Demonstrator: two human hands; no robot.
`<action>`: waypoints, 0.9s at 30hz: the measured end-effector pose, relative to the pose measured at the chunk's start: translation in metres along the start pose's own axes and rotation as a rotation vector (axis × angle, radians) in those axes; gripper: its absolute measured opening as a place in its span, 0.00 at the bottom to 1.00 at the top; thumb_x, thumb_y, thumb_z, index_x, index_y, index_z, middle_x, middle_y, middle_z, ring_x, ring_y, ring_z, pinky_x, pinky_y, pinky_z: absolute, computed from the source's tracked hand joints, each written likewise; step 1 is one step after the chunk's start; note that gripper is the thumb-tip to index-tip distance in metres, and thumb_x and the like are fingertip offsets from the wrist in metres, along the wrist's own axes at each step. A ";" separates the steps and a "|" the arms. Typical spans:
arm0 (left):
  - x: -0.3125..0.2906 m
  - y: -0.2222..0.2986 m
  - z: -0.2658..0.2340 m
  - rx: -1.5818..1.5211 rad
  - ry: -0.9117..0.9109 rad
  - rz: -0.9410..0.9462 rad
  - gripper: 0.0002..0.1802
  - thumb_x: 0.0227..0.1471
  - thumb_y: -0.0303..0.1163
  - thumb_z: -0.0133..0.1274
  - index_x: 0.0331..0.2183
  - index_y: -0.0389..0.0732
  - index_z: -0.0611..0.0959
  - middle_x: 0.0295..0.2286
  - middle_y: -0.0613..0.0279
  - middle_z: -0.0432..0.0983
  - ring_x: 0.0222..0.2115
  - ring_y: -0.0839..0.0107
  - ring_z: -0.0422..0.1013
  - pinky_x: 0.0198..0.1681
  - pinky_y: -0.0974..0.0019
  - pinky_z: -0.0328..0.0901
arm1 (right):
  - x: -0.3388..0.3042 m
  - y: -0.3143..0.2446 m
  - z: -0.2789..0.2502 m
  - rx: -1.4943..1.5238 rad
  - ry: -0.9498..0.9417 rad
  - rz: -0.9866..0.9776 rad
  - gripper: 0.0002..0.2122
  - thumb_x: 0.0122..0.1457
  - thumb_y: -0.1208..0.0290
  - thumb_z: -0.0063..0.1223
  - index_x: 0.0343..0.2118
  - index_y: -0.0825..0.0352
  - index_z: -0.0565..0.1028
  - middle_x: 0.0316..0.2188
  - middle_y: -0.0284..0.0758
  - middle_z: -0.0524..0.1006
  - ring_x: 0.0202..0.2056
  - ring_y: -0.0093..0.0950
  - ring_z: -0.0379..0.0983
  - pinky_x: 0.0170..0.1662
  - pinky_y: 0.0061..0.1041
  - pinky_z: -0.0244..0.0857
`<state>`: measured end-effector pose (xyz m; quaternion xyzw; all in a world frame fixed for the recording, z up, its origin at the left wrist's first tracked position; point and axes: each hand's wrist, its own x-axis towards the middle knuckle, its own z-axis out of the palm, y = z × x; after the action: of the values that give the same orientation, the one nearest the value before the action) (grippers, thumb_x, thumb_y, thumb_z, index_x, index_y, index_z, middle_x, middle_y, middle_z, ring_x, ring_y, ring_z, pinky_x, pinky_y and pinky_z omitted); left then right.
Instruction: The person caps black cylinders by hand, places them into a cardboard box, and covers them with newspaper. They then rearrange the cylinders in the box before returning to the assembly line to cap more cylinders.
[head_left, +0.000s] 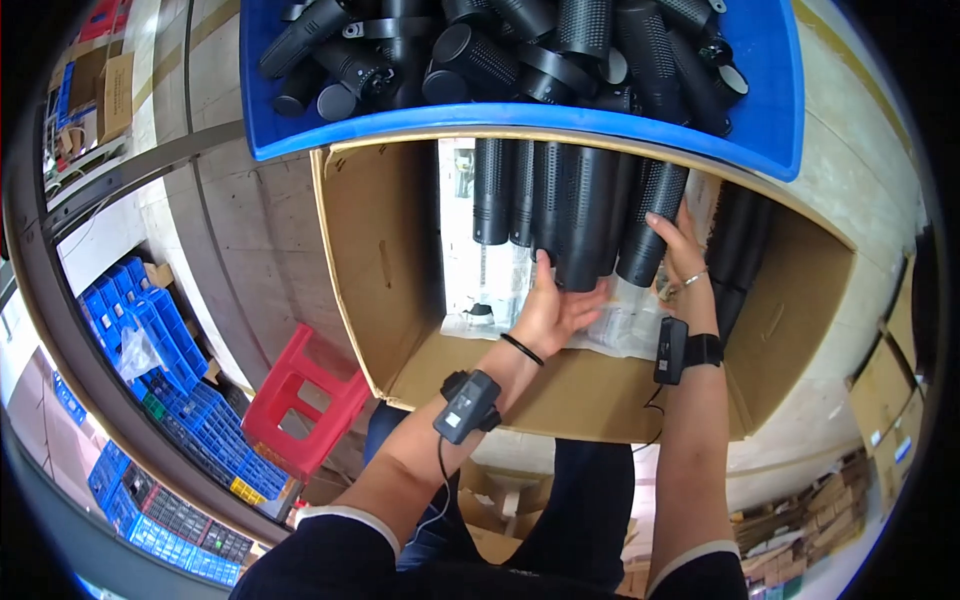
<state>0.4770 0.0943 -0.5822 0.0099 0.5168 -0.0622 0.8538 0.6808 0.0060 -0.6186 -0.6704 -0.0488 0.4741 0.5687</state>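
An open cardboard box [470, 378] stands before me with a row of black perforated cylinders [586, 225] inside. My right hand [684, 250] grips one black perforated cylinder [660, 200] at the right of this row, thumb across its front and the other fingers partly hidden along its far side. At the lower ends of the middle cylinders is my left hand [556, 312], its thumb raised against one of them and its fingers spread out under the ends. Clear plastic wrapping [622, 330] lies below the cylinders in the box.
Beyond the box, a blue bin [520, 115] is heaped with black cylindrical parts. More dark cylinders [741, 235] line the box's right side. On the left are a red plastic stool [305, 400], a metal rail [200, 138] and blue crates [165, 335].
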 end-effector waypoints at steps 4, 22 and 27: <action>0.000 0.025 -0.053 0.769 0.744 0.842 0.24 0.60 0.49 0.40 0.25 0.37 0.68 0.19 0.63 0.66 0.20 0.71 0.63 0.26 0.65 0.62 | 0.002 0.003 -0.002 0.021 0.005 -0.032 0.33 0.49 0.69 0.59 0.58 0.68 0.58 0.49 0.36 0.67 0.50 0.28 0.64 0.54 0.29 0.57; 0.032 0.138 -0.063 0.379 -0.191 0.267 0.36 0.44 0.36 0.61 0.53 0.38 0.65 0.42 0.58 0.71 0.43 0.67 0.70 0.45 0.64 0.67 | 0.009 0.004 -0.023 0.346 -0.392 0.169 0.36 0.37 0.68 0.67 0.52 0.71 0.66 0.45 0.36 0.74 0.46 0.30 0.72 0.51 0.29 0.67; 0.039 0.128 -0.057 0.324 -0.424 0.132 0.29 0.43 0.43 0.62 0.43 0.34 0.74 0.34 0.58 0.75 0.33 0.69 0.74 0.37 0.65 0.72 | 0.003 -0.007 -0.003 0.368 -0.384 0.124 0.36 0.36 0.68 0.66 0.52 0.73 0.66 0.45 0.37 0.74 0.47 0.30 0.72 0.52 0.28 0.66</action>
<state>0.4594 0.2222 -0.6493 0.1668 0.3081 -0.0891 0.9324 0.6879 0.0082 -0.6157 -0.4553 -0.0275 0.6271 0.6314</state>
